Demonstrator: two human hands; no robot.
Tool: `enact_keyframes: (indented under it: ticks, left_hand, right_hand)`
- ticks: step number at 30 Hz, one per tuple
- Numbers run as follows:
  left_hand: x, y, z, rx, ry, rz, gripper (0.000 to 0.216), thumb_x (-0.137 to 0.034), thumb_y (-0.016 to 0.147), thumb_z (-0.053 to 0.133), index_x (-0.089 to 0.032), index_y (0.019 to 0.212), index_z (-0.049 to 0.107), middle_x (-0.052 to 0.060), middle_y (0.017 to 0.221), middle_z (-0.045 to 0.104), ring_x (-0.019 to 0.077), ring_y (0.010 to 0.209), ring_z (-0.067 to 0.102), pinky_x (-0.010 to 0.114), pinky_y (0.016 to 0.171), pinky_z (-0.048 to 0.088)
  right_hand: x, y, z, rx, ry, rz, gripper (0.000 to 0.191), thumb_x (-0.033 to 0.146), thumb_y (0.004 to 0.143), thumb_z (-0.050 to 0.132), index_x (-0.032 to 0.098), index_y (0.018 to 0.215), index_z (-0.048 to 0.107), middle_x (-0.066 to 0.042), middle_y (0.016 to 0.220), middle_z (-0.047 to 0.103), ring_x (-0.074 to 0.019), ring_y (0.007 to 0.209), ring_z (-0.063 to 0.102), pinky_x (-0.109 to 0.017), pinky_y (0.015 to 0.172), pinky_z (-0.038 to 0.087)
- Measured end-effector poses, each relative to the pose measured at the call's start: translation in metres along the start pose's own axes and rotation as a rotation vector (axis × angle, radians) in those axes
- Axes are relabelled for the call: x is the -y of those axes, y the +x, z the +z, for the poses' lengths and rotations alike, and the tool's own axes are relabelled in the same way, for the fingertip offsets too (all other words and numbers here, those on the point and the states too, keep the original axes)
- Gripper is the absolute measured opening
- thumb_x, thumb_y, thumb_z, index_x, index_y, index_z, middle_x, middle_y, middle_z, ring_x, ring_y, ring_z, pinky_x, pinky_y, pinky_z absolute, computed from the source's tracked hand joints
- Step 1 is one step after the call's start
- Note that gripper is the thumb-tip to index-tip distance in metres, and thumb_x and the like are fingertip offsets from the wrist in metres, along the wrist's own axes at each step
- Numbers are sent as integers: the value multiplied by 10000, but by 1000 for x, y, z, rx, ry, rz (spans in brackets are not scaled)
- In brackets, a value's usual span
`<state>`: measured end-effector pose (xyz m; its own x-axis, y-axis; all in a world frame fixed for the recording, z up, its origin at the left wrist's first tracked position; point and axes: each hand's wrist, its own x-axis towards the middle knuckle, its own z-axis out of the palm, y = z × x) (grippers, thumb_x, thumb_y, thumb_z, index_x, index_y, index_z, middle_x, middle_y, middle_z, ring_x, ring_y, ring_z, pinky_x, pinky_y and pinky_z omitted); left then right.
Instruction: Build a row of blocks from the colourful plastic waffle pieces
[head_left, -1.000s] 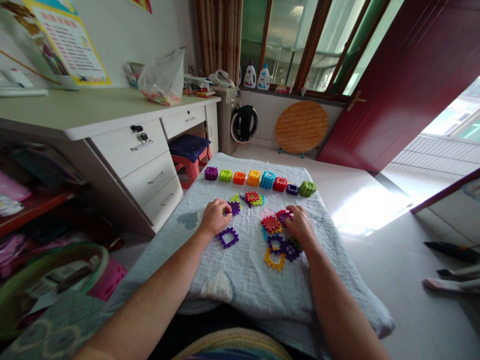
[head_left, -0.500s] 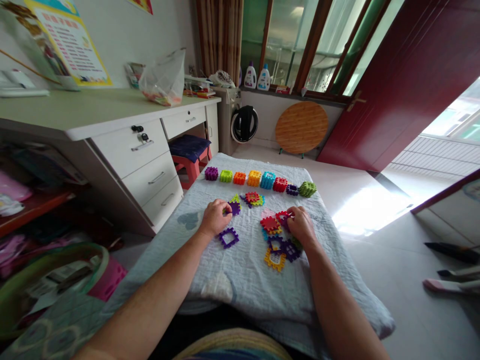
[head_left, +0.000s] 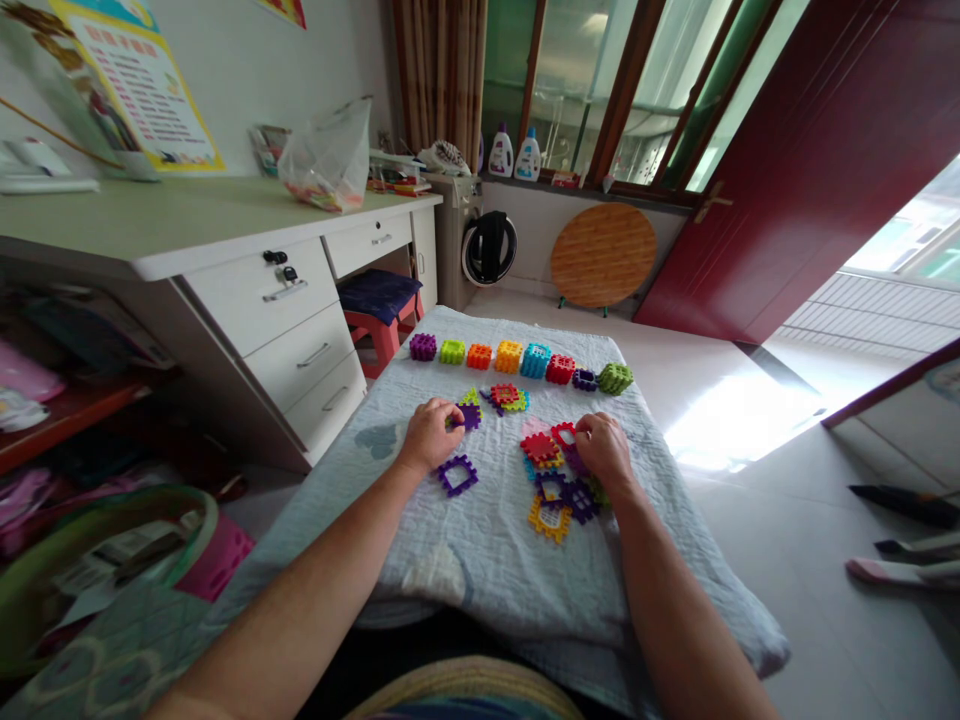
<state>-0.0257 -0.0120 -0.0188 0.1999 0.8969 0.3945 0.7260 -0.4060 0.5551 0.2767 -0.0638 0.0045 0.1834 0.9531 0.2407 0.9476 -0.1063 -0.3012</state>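
Note:
My left hand point(head_left: 433, 435) is closed, thumb and fingertips pinching the edge of a purple interlocking building tile point(head_left: 470, 416). Just below it on the cloth lies an open purple square frame point(head_left: 457, 476). My right hand point(head_left: 604, 446) has its fingers bent together at the right edge of a loose pile, beside a red frame tile point(head_left: 562, 435); what its fingertips grip is hidden. The pile also has a solid red tile point(head_left: 540, 447), a purple window tile point(head_left: 581, 500) and a yellow tile point(head_left: 550, 520). Farther up lie a red tile point(head_left: 504, 395) and green pieces.
Several assembled blocks stand in a row along the table's far side, from a purple block point(head_left: 423, 347) to a green block point(head_left: 615, 378). A pale cloth point(head_left: 360, 520) covers the table. A white desk point(head_left: 255, 300) and a stool point(head_left: 381, 300) stand left.
My right hand has shifted very slightly at the pile, and the purple tiles beside it sit slightly differently. My left hand has stayed in place.

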Motion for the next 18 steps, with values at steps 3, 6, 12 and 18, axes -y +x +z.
enact_keyframes:
  ticks: [3,6,12,18]
  left_hand:
    - [0,0,0,1,3,2,85,-182,695,603,-208,766,642,42,899,631,215,910,584,364,921,455]
    - [0,0,0,2,5,0,82,-186,697,606,-205,768,644,44,901,632,216,912,585,365,923,454]
    - [-1,0,-1,5,3,-1,73,-187,705,602,-205,762,644,44,889,630,216,907,584,360,916,456]
    - [-2,0,-1,1,-1,5,74,-182,698,603,-203,757,642,46,884,632,218,904,585,361,912,457]
  right_hand:
    - [4,-1,2,15,28,-64,171,191,785,517,202,801,687,-61,874,635,-198,874,537,-296,775,368]
    - [8,-4,3,57,2,-81,155,269,808,546,207,789,688,-63,901,622,-203,883,517,-302,776,357]
    - [11,-6,3,93,-13,-100,200,265,858,510,202,766,676,-67,914,608,-197,883,502,-306,793,342]
    - [11,-6,3,67,-18,-75,158,275,852,524,202,835,664,-73,941,607,-210,903,497,-315,799,341]
